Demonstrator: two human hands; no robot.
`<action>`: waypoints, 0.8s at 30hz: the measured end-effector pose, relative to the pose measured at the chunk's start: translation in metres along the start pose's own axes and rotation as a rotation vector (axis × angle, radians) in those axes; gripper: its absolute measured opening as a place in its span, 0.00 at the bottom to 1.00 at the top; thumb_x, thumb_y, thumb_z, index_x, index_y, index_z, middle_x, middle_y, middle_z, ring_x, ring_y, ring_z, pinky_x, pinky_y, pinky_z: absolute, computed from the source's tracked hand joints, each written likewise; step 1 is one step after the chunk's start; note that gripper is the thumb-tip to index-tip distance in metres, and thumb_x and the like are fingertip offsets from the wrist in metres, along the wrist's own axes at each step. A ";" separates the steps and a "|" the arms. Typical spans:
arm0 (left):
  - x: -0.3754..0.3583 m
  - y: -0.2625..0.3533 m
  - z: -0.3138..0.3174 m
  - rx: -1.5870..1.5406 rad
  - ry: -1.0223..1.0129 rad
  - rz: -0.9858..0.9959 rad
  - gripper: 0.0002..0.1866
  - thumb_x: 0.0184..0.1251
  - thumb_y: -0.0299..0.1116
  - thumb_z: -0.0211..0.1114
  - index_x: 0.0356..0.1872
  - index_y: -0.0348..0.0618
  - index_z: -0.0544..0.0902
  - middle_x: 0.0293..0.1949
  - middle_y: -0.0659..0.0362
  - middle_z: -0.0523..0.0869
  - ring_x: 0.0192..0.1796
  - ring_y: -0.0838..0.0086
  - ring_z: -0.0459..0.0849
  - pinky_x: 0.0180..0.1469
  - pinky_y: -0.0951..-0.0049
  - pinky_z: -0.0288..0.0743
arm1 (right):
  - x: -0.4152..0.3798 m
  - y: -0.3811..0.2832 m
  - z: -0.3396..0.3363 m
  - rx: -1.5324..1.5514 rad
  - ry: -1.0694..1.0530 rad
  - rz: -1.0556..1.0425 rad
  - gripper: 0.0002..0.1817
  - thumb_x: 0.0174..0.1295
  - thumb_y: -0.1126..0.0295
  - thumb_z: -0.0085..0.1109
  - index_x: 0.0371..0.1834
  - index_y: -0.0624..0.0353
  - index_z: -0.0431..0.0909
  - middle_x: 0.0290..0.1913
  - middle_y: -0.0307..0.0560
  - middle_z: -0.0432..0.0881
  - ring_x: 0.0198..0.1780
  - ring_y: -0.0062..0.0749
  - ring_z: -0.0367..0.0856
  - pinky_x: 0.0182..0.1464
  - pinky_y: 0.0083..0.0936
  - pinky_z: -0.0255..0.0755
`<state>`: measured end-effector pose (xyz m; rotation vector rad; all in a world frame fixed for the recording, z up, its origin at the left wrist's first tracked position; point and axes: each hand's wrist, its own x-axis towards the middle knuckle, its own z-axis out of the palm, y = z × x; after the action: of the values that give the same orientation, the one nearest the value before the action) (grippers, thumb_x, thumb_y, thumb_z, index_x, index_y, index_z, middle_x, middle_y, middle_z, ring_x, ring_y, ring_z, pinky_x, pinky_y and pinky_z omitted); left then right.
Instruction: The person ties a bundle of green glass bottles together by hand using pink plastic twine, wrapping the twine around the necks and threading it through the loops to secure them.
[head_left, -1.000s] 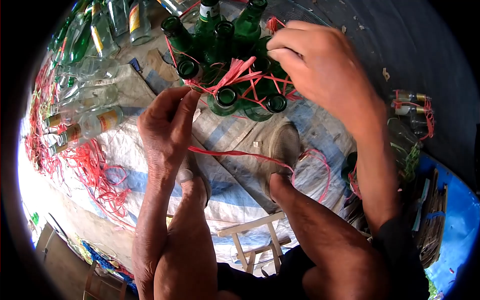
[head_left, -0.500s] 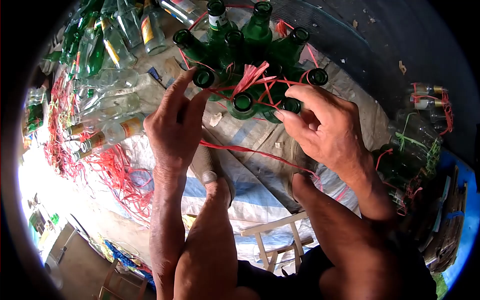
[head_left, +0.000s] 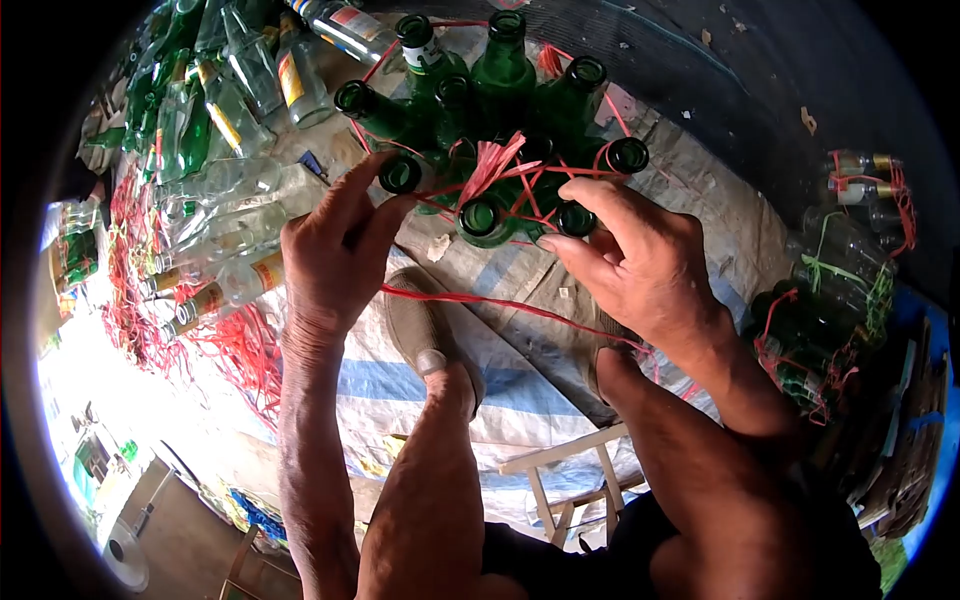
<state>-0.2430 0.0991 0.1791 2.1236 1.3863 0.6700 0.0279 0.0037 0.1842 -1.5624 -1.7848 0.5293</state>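
Several upright green bottles (head_left: 503, 70) stand in a cluster, with red plastic string (head_left: 490, 170) looped round them and criss-crossed between their necks. My left hand (head_left: 345, 235) is at the cluster's left, its thumb and forefinger closed on the string beside the front left bottle neck (head_left: 400, 174). At the right, my right hand (head_left: 630, 245) has its thumb and forefinger around the front right bottle neck (head_left: 576, 218), close to the string; the other fingers curl under. A loose red strand (head_left: 500, 301) hangs between both wrists, above my feet.
Clear and green bottles (head_left: 235, 110) lie piled at the upper left, above tangled red string (head_left: 240, 350). Tied bottles (head_left: 830, 290) lie at the right. A wooden stool frame (head_left: 570, 460) stands between my legs on the striped sheet (head_left: 500, 385).
Both hands stay at the string and bottle necks, with a small shift left. The view has shifted slightly, and more of the left shoe shows.
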 end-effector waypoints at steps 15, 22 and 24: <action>-0.009 0.013 0.000 0.019 0.010 -0.011 0.21 0.65 0.27 0.79 0.59 0.46 0.89 0.21 0.61 0.79 0.23 0.82 0.76 0.30 0.78 0.75 | 0.008 0.013 -0.016 -0.104 -0.089 -0.121 0.21 0.54 0.71 0.78 0.51 0.59 0.82 0.41 0.48 0.88 0.40 0.46 0.89 0.43 0.38 0.83; -0.025 0.033 0.011 -0.007 0.046 0.045 0.21 0.62 0.25 0.80 0.58 0.43 0.89 0.18 0.62 0.79 0.19 0.81 0.76 0.25 0.76 0.73 | 0.017 0.026 -0.038 -0.141 -0.138 -0.198 0.23 0.53 0.71 0.79 0.51 0.59 0.81 0.46 0.50 0.90 0.47 0.50 0.90 0.49 0.39 0.84; -0.031 0.040 0.016 -0.018 0.065 0.082 0.21 0.62 0.24 0.80 0.57 0.41 0.88 0.16 0.63 0.77 0.16 0.78 0.74 0.22 0.74 0.69 | 0.021 0.028 -0.045 -0.151 -0.153 -0.210 0.22 0.53 0.72 0.79 0.51 0.58 0.81 0.47 0.51 0.90 0.47 0.50 0.89 0.49 0.39 0.84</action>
<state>-0.2165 0.0538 0.1893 2.1717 1.3276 0.7867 0.0797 0.0229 0.1998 -1.4423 -2.1188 0.4306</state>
